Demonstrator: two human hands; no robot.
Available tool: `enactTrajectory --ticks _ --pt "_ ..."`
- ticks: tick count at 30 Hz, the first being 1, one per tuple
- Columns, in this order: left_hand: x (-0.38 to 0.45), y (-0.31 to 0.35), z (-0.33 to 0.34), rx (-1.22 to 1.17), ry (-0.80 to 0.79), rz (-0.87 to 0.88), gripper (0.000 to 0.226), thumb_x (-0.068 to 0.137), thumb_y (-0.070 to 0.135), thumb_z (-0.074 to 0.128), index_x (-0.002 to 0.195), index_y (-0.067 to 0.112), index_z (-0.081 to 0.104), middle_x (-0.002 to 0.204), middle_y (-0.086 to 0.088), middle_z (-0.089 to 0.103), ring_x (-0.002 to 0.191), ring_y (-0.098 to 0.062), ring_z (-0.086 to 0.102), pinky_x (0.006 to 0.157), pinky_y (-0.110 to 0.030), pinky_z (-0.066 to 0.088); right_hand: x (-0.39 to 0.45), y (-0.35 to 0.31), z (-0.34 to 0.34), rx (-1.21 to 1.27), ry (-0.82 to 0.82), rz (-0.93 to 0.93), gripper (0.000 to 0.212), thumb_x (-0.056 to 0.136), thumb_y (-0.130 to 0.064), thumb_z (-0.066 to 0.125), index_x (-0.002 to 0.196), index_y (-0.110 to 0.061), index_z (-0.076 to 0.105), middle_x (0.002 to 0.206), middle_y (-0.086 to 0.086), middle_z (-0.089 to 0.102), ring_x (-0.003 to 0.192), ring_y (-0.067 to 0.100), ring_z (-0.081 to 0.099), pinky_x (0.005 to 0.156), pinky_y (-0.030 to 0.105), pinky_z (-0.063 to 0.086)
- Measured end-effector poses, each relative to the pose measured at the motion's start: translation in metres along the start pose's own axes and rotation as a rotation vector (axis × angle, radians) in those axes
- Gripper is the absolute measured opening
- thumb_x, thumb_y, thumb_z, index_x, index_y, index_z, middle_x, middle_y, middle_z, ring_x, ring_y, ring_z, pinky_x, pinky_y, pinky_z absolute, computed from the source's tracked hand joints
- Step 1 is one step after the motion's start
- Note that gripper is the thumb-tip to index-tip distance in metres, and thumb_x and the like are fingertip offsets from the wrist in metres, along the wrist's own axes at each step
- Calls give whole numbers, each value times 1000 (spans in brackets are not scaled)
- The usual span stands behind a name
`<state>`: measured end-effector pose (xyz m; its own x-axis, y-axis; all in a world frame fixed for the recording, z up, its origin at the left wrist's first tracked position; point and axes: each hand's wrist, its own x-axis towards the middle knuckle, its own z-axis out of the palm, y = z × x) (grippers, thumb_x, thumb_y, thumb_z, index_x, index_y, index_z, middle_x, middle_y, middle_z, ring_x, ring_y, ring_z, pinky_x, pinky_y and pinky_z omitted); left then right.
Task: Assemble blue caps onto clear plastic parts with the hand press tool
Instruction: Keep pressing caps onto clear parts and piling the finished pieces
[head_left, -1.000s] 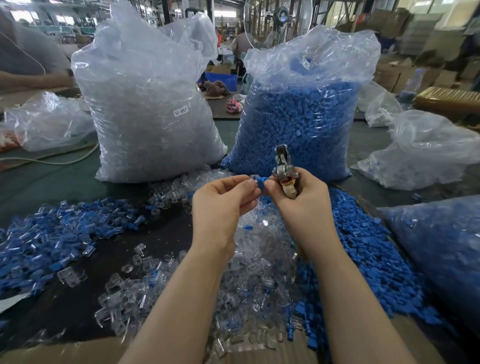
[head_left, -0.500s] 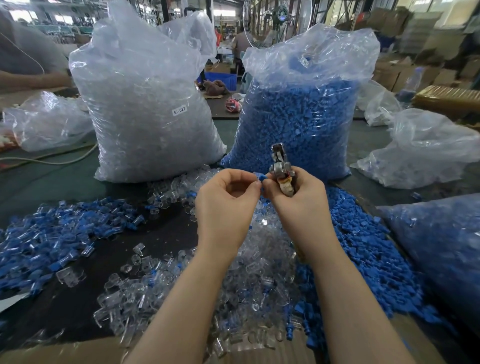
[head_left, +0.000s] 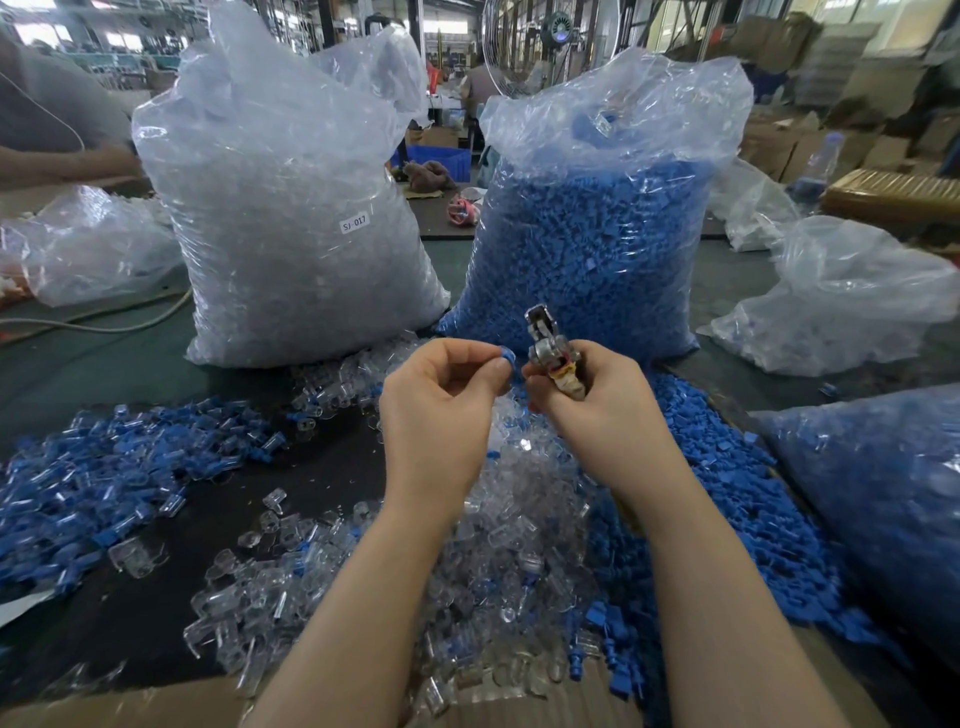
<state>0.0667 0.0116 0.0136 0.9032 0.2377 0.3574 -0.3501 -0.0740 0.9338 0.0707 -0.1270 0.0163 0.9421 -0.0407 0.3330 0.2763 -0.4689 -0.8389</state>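
Head view: two hands are raised over the bench (head_left: 322, 467), taking the hand press tool (head_left: 551, 353) as landmark. The right hand (head_left: 597, 410) grips the tool's wrapped handle, its metal head pointing up and away. Just left of the tool, the left hand (head_left: 441, 410) pinches one blue cap (head_left: 506, 356) between thumb and forefinger; whether a clear part is fitted to it cannot be told. A narrow gap separates the two hands, whereas half a second ago their fingertips met at the tool, so the left hand has drawn slightly back with the cap.

Two large full bags stand behind the tool: a bag of clear parts (head_left: 291, 208) to its far left, bearing a small white label reading "SJ-017", and a bag of blue caps (head_left: 597, 234) directly behind. A third bag of blue pieces (head_left: 872, 499) lies to the tool's right, partly out of frame. Two crumpled, nearly empty bags sit further off, one far left (head_left: 88, 249) and one far right (head_left: 841, 301).

Three loose heaps lie on the bench: clear parts (head_left: 519, 545) below the tool, blue caps (head_left: 727, 499) to its lower right, and assembled pieces (head_left: 104, 478) to its lower left. Neither the bags nor the heaps have shifted.
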Motion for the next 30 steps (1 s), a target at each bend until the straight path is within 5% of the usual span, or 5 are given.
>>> enactTrajectory --ticks 12,16,21,30 --pt "0 4 -2 -121 -78 -16 10 85 -2 71 86 8 72 79 -4 75 73 -13 72 67 -16 54 -1 1 -6 -87 -187 -10 10 88 -18 63 90 -9 61 77 14 65 68 28 56 66 46 48" --pt "0 6 -2 -147 -96 -11 12 83 -3 71 85 9 72 76 -1 75 70 -10 72 65 -15 53 0 2 -5 -120 -187 -18 5 88 -13 59 89 -10 62 73 12 63 73 33 58 66 47 50" --pt "0 6 -3 -156 -113 -19 13 83 -3 71 85 10 71 74 2 75 68 -6 71 64 -15 53 -2 4 -4 -142 -174 -27 13 84 -7 56 85 -17 65 73 5 64 61 19 53 57 36 45" --pt "1 4 -3 -141 -114 -62 12 85 -1 70 85 12 72 76 -1 75 70 -10 71 65 -16 54 -1 4 -3 -202 -152 -37 11 83 -9 55 87 -13 64 74 4 64 69 25 57 63 45 50"
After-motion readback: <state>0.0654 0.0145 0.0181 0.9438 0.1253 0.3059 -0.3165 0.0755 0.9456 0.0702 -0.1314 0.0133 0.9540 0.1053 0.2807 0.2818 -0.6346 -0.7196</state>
